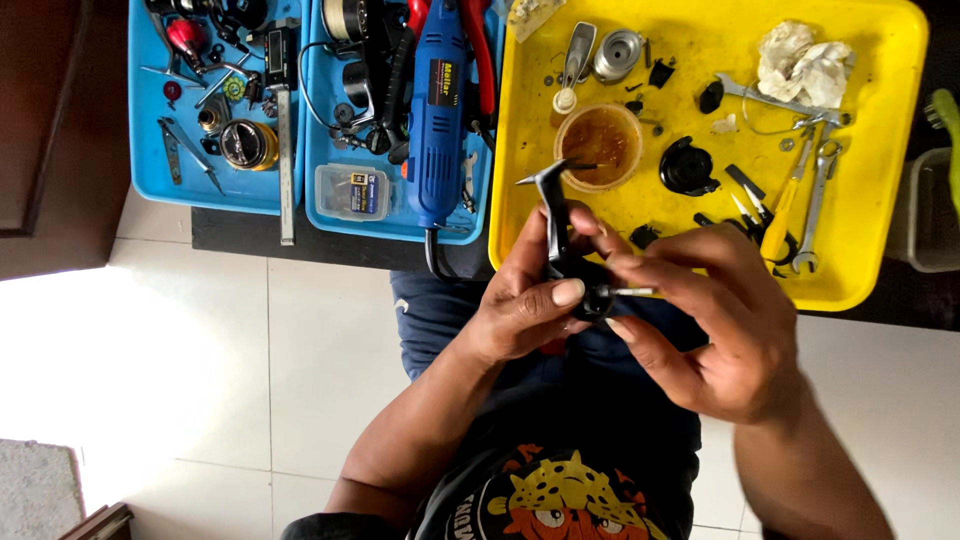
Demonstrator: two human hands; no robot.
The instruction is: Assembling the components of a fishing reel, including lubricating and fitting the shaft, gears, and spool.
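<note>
Seen from the head camera, the person sits with both hands raised above the lap, just in front of the near edge of a yellow tray (880, 150). The left hand (525, 300) is closed around a black metal part (557, 225), thumb pressed over its lower end, while its long arm with a pointed tip sticks up toward the tray. The right hand (720, 325) is half curled, with its thumb and forefinger pinched on a thin metal pin (632, 292) that meets the black part from the right. So the part sits between the two hands, in the air, over the dark shorts.

On the tray lie a small cup of brown grease (598, 145), a crumpled rag (803, 62), wrenches (818, 200), a yellow-handled screwdriver (778, 232) and many small black pieces and washers. To the left, two blue trays (150, 190) hold more tools, among them a blue rotary tool (438, 110) and a clear plastic box (352, 192).

The risk I see is the pin slipping: it is thin, probably greasy, and held only at the fingertips. If it drops, it would likely fall past the lap onto the white tiled floor (200, 350) and roll away. A skewed push could also jam it in the part. The pointed tip stands close to the grease cup, so a careless tilt might knock it.
</note>
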